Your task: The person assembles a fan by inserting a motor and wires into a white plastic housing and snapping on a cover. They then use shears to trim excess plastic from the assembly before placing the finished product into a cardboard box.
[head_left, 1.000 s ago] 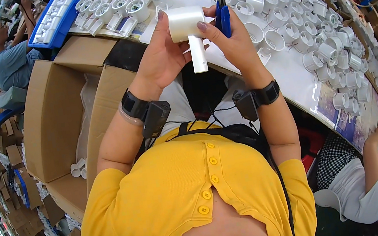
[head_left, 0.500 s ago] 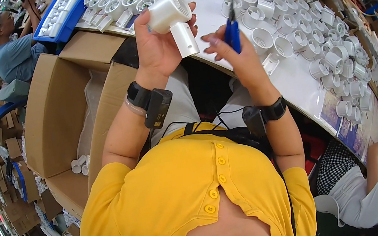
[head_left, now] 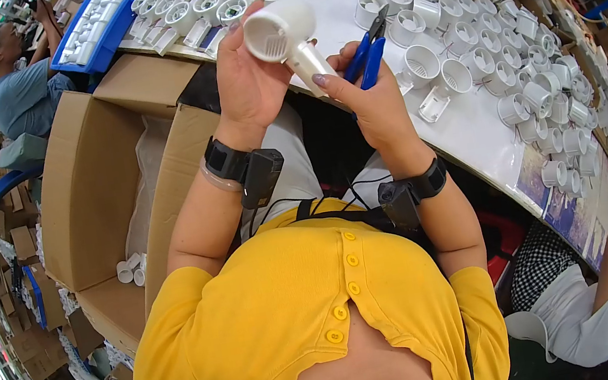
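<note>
My left hand (head_left: 246, 92) is closed around a white plastic housing (head_left: 292, 22), shaped like a small hair dryer with a round barrel and a short handle. The barrel's open end faces left and shows a slotted grille inside. Side cutters (head_left: 373, 60) with blue handles rest in my right hand (head_left: 380, 112), their dark jaws pointing up and away from the housing. The right thumb and fingers also pinch the lower end of the housing's handle. Some of the left fingers are hidden behind the barrel.
Many similar white housings (head_left: 454, 76) crowd the white table (head_left: 485, 139) at right; others with round inserts line its far edge. A blue bin (head_left: 98, 57) holds white parts. At left stands an open cardboard box (head_left: 89, 198). Co-workers sit at upper left and lower right.
The housing has been turned so its open end faces left instead of right. My right hand has moved left with the cutters and now grips the housing's handle.
</note>
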A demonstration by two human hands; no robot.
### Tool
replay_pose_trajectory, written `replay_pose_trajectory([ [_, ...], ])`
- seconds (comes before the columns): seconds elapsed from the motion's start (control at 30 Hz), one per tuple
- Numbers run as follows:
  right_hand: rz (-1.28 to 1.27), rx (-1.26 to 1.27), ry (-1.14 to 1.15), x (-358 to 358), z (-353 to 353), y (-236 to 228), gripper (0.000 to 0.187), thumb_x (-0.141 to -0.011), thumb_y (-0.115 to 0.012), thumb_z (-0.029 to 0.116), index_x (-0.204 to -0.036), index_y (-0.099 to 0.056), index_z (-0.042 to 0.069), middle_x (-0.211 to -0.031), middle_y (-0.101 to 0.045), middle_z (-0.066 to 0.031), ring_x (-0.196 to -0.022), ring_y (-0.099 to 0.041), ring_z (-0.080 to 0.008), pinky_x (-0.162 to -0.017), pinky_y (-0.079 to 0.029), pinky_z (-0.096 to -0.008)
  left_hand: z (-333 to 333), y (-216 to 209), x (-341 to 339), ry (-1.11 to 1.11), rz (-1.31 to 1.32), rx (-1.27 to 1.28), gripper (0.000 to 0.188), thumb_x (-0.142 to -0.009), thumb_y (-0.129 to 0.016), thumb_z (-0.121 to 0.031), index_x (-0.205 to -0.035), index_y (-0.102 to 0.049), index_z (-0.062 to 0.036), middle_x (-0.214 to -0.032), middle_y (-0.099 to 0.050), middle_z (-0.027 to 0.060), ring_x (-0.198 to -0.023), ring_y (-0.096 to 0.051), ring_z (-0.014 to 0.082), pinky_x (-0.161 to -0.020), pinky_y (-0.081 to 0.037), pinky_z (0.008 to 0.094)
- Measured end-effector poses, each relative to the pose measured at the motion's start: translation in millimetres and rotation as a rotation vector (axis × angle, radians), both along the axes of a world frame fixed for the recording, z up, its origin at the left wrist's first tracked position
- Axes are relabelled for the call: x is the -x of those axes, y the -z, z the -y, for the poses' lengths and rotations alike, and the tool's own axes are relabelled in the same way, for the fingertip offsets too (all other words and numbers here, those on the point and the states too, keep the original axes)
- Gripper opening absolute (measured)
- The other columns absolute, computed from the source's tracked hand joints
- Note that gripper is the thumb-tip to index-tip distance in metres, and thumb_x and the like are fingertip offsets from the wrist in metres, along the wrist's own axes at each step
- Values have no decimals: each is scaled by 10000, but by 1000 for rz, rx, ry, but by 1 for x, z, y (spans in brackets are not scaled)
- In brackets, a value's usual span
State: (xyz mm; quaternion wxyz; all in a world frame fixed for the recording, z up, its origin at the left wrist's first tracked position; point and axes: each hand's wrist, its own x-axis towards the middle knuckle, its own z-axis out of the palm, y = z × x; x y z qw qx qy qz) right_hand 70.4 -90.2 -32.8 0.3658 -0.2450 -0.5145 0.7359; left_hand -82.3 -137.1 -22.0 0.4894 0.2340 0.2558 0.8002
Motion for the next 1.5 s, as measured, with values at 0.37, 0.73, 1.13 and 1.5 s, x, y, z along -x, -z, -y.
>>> replay_pose_trajectory([
  [0.37,32,-235,96,-3,6,-2,403,-743,-740,44,-1036,-463,51,-959,-550,-49,-887,-553,-133,-793,-463,-257,-2,3,-5,47,-120,28,507,-958,-397,-444,-1310,-366,-80,-1253,-462,103,-1137,-502,254,-946,-462,460],
  [0.73,149,-660,216,-4,11,4,334,-772,-699,21,-1021,-476,28,-935,-555,-48,-818,-553,-105,-731,-463,-251,1,-3,-9,116,-139,138,491,-960,-362,-439,-1273,-407,-64,-1167,-526,135,-1063,-554,268,-894,-477,441],
  [1.13,503,-1405,264,-40,-20,-53,396,-683,-680,33,-1051,-536,17,-917,-572,-93,-784,-545,-246,-714,-460,-321,9,-17,-5,76,35,28,473,-936,-375,-399,-1194,-522,-31,-1099,-599,141,-1022,-573,256,-878,-469,379],
  [1.5,1231,-2001,275,-19,-18,-96,205,-678,-638,168,-854,-571,89,-771,-533,-36,-782,-517,-181,-665,-379,-281,-13,-21,-23,-120,-85,95,434,-943,-368,-372,-1148,-552,-38,-1026,-619,97,-976,-580,209,-877,-461,343],
])
